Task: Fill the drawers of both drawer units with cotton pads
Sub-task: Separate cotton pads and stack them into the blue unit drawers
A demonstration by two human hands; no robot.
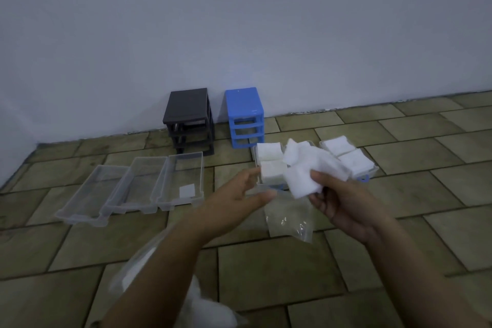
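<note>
A black drawer unit [190, 117] and a blue drawer unit [245, 117] stand empty of drawers against the wall. Three clear drawers [138, 184] lie side by side on the floor at the left; the right one holds a single pad [187, 190]. Clear drawers with blue handles at the right hold stacks of cotton pads [270, 161], [346, 153]. My right hand [338, 200] grips a bunch of white cotton pads [303, 170] above those drawers. My left hand [239, 194] hovers beside it with fingers relaxed, touching nothing that I can make out.
A clear plastic bag [290, 216] lies on the tiled floor under my hands. Another clear bag with white pads [202, 303] sits near the bottom edge. The wall runs close behind the units.
</note>
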